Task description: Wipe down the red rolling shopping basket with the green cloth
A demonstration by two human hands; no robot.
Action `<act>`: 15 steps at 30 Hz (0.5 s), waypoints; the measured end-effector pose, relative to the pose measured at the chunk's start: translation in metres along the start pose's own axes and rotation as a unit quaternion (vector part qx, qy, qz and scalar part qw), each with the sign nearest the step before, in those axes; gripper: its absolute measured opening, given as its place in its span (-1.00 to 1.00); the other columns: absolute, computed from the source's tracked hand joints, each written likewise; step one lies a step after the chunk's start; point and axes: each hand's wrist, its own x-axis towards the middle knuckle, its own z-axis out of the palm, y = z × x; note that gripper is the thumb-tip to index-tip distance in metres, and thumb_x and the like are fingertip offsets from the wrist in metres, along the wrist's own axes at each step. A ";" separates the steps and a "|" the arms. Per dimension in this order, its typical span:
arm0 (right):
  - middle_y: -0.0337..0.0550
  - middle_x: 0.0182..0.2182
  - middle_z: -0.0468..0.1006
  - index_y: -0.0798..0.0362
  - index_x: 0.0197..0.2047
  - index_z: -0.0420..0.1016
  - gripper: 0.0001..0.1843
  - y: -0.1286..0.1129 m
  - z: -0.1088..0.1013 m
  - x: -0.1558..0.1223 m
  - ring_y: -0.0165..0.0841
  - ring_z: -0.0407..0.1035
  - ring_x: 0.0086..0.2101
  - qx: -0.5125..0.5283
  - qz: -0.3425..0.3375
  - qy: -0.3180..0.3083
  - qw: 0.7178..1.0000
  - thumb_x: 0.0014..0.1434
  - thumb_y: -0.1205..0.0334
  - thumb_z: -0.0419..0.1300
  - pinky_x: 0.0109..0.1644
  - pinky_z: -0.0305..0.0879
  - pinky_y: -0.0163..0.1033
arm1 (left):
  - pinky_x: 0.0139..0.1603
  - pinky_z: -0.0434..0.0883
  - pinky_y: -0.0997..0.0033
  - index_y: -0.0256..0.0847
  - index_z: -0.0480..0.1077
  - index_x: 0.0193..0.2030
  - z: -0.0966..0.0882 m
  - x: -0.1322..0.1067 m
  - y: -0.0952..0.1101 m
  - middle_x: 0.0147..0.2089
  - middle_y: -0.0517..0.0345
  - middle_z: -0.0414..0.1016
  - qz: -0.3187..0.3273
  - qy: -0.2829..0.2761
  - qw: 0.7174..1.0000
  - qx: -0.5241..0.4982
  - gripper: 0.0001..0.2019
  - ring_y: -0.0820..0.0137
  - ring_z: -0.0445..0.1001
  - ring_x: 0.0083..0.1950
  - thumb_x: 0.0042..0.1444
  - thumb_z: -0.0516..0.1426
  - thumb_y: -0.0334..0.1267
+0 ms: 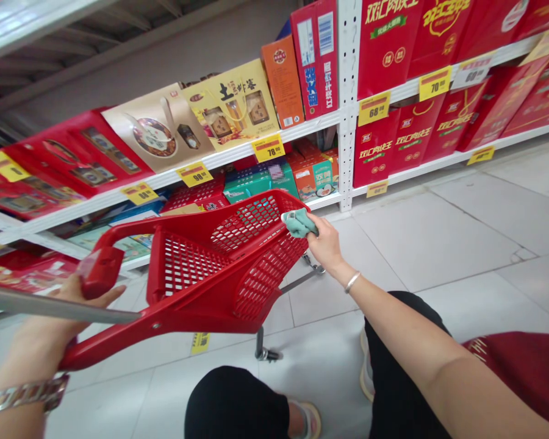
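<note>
A red plastic shopping cart (201, 305) with grid-patterned walls stands tilted across my view, its basket holding nothing that I can see. My left hand (75, 296) is wrapped round the cart's handle (103, 271) at the left, partly hidden behind a grey metal bar (64, 305). Bunched in the fingers of my right hand (324, 244) is a teal cloth (299, 224). The cloth is at the far end of the cart, against its upper rim as far as I can tell.
White shelves (345, 152) with gift boxes (233, 107) and yellow price tags (269, 147) run behind the cart. More red boxes (388, 55) fill the right-hand shelves. My knees are below on the pale tiled floor (421, 225). Dark red fabric (526, 372) lies at lower right.
</note>
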 end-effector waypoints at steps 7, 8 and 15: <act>-0.04 -0.15 0.61 0.03 0.24 0.52 -0.36 -0.045 0.011 -0.014 -0.17 0.43 -0.12 0.028 -0.128 -0.059 0.990 0.13 0.53 0.05 0.03 0.34 -0.10 | 0.22 0.43 -0.13 -0.74 0.14 0.35 -0.007 0.004 0.012 0.09 -0.63 0.50 -0.053 -0.069 0.996 0.011 0.03 -0.29 0.55 0.12 0.09 -0.09 0.32; -0.04 -0.16 0.61 0.04 0.25 0.51 -0.37 -0.053 0.013 -0.017 -0.18 0.42 -0.13 0.021 -0.156 -0.075 0.985 0.15 0.53 0.05 0.03 0.32 -0.09 | 0.19 0.45 -0.12 -0.73 0.16 0.33 -0.008 0.003 0.012 0.06 -0.61 0.51 -0.051 -0.064 0.997 0.014 0.01 -0.27 0.56 0.10 0.09 -0.09 0.31; -0.02 -0.17 0.58 0.07 0.26 0.51 -0.45 -0.079 0.022 -0.033 -0.21 0.39 -0.16 0.002 -0.249 -0.132 0.959 0.23 0.52 0.10 -0.03 0.26 -0.09 | 0.09 0.49 -0.09 -0.57 0.26 0.24 -0.008 -0.003 0.007 0.04 -0.49 0.55 -0.028 -0.056 0.998 0.006 -0.12 -0.17 0.58 0.00 0.10 -0.07 0.28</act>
